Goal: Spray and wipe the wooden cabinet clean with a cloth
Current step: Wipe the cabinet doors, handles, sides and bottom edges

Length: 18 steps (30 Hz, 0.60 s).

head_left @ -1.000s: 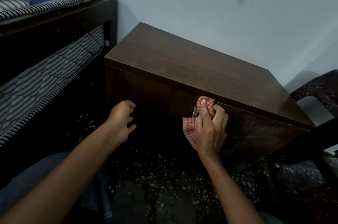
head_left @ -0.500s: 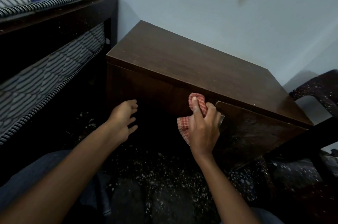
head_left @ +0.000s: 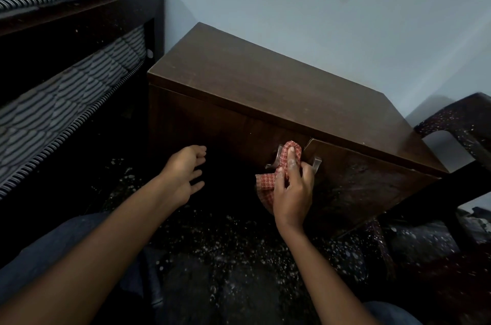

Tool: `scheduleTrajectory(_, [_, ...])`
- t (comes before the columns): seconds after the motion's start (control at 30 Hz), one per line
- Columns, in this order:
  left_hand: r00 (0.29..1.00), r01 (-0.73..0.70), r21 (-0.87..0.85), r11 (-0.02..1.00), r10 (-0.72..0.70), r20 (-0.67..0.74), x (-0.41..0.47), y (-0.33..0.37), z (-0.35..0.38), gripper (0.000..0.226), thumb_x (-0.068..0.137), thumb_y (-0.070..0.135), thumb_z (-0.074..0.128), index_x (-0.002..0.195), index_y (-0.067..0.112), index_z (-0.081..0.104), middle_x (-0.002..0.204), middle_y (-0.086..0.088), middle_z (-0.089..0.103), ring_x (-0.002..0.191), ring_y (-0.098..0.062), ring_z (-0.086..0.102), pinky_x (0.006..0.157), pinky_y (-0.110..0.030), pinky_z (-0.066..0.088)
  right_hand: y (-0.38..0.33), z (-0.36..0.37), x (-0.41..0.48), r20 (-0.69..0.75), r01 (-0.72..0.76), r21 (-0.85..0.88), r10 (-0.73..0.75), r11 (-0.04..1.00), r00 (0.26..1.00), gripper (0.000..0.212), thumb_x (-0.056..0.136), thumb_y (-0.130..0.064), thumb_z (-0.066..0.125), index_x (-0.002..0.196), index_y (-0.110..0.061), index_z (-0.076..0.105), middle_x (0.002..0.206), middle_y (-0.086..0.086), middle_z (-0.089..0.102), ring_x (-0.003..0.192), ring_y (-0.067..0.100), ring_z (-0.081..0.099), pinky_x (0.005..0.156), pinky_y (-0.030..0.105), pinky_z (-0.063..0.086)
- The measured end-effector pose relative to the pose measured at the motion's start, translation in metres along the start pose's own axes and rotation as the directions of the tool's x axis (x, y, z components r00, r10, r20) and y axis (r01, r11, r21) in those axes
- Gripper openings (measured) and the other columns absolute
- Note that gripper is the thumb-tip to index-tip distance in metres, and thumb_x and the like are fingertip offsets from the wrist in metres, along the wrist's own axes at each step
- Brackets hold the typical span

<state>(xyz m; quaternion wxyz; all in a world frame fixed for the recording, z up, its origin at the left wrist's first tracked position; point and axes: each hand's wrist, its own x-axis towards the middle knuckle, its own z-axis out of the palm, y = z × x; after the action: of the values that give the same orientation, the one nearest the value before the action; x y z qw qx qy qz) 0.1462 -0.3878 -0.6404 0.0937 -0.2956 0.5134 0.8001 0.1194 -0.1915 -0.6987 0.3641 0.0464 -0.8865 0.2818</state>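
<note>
My right hand (head_left: 292,192) grips red checked cloth (head_left: 265,182), pressing it over clear door handle (head_left: 277,154) on wooden cabinet (head_left: 265,80) front. My left hand (head_left: 183,173) hovers near front, fingers loosely spread, holding nothing. Cabinet stands between bed (head_left: 79,80) and speckled chair (head_left: 462,123).

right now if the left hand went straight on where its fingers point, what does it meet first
Probably the dark front of the wooden cabinet. The left hand aims its relaxed fingers at it, nothing visible between, though depth is unclear.

Bare forearms (head_left: 111,245) over dark blue-grey trousers (head_left: 53,247).
</note>
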Motion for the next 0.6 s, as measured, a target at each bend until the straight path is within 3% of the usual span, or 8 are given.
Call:
scheduleTrajectory(0.13, [1.000, 0.005, 0.015, 1.000, -0.005, 0.006, 0.001, -0.002, 0.003, 0.035, 0.095, 0.020, 0.041, 0.128, 0.020, 0.053, 0.141, -0.004, 0.047, 0.135, -0.024, 0.036, 0.101, -0.038, 0.035, -0.002, 0.001, -0.001, -0.009, -0.089, 0.083, 0.090, 0.993, 0.996, 0.047, 0.087, -0.006, 0.062, 0.132, -0.017, 0.053, 0.100, 0.006, 0.054, 0.088, 0.023, 0.057, 0.066, 0.033, 0.053])
scheduleTrajectory(0.27, [1.000, 0.019, 0.019, 1.000, -0.019, 0.007, -0.002, -0.003, 0.003, 0.033, 0.096, 0.020, 0.041, 0.126, 0.019, 0.054, 0.141, -0.004, 0.047, 0.135, -0.024, 0.036, 0.102, -0.038, 0.035, 0.010, 0.001, -0.014, 0.078, -0.053, -0.084, 0.059, 0.995, 0.995, 0.042, 0.083, -0.007, 0.066, 0.123, -0.019, 0.061, 0.098, 0.007, 0.058, 0.087, 0.025, 0.058, 0.059, 0.029, 0.047])
scheduleTrajectory(0.37, [1.000, 0.020, 0.022, 1.000, -0.020, 0.008, -0.002, -0.003, 0.004, 0.033, 0.096, 0.020, 0.041, 0.125, 0.019, 0.055, 0.139, -0.004, 0.049, 0.133, -0.024, 0.038, 0.098, -0.037, 0.036, 0.018, -0.002, -0.019, 0.186, -0.101, -0.128, 0.124, 0.987, 0.975, 0.036, 0.085, -0.010, 0.065, 0.119, -0.021, 0.064, 0.101, 0.005, 0.057, 0.090, 0.024, 0.058, 0.057, 0.030, 0.048])
scheduleTrajectory(0.43, [1.000, 0.018, 0.020, 1.000, -0.018, 0.011, -0.002, -0.004, 0.005, 0.033, 0.096, 0.020, 0.040, 0.126, 0.019, 0.054, 0.139, -0.004, 0.049, 0.133, -0.024, 0.038, 0.097, -0.037, 0.036, 0.015, -0.008, -0.011, 0.138, -0.111, -0.102, 0.124, 0.989, 0.983, 0.031, 0.085, -0.010, 0.065, 0.114, -0.020, 0.067, 0.098, 0.005, 0.057, 0.086, 0.025, 0.059, 0.055, 0.026, 0.041])
scheduleTrajectory(0.5, [1.000, 0.020, 0.025, 1.000, -0.020, 0.018, -0.002, -0.004, 0.008, 0.034, 0.096, 0.020, 0.040, 0.127, 0.019, 0.054, 0.140, -0.004, 0.049, 0.134, -0.024, 0.038, 0.100, -0.037, 0.036, 0.007, -0.018, 0.004, -0.004, -0.032, -0.111, 0.032, 0.993, 0.999, 0.030, 0.083, -0.006, 0.065, 0.111, -0.016, 0.069, 0.097, 0.009, 0.057, 0.086, 0.028, 0.059, 0.057, 0.023, 0.036])
scheduleTrajectory(0.6, [0.999, 0.020, 0.028, 0.999, -0.021, 0.025, -0.004, -0.007, 0.011, 0.035, 0.096, 0.020, 0.040, 0.128, 0.019, 0.053, 0.139, -0.003, 0.049, 0.133, -0.024, 0.039, 0.101, -0.038, 0.036, -0.003, -0.027, 0.025, -0.144, 0.049, -0.137, -0.069, 0.989, 0.987, 0.041, 0.083, -0.003, 0.063, 0.121, -0.017, 0.063, 0.099, 0.011, 0.057, 0.088, 0.025, 0.056, 0.059, 0.022, 0.034])
